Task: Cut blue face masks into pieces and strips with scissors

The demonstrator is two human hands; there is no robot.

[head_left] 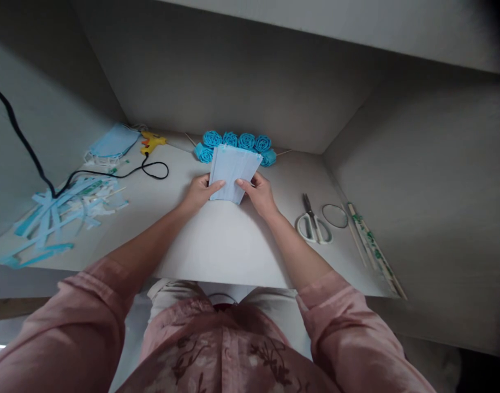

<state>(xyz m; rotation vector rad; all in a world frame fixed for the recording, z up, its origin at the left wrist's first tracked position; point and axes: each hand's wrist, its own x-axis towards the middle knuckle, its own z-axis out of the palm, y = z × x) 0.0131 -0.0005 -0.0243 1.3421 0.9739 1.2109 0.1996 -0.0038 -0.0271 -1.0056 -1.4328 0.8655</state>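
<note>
Pale blue face masks (236, 172), overlapping in a slight fan, are held up over the middle of the table. My left hand (200, 192) grips their left side, thumb on the front and fingers behind. On the right side, my right hand (261, 194) pinches them the same way. How many layers there are, I cannot tell. Just behind the masks lie several bright blue rolled flowers (246, 141), partly hidden, with thin sticks poking out to both sides.
A yellow glue gun (153, 142) with a black cord lies back left, beside stacked blue masks (114, 141). Blue and white strips (49, 218) cover the left side. Scissors (314, 221), a wire ring (334, 216) and sticks (375, 248) lie right. Walls enclose the table (217, 251).
</note>
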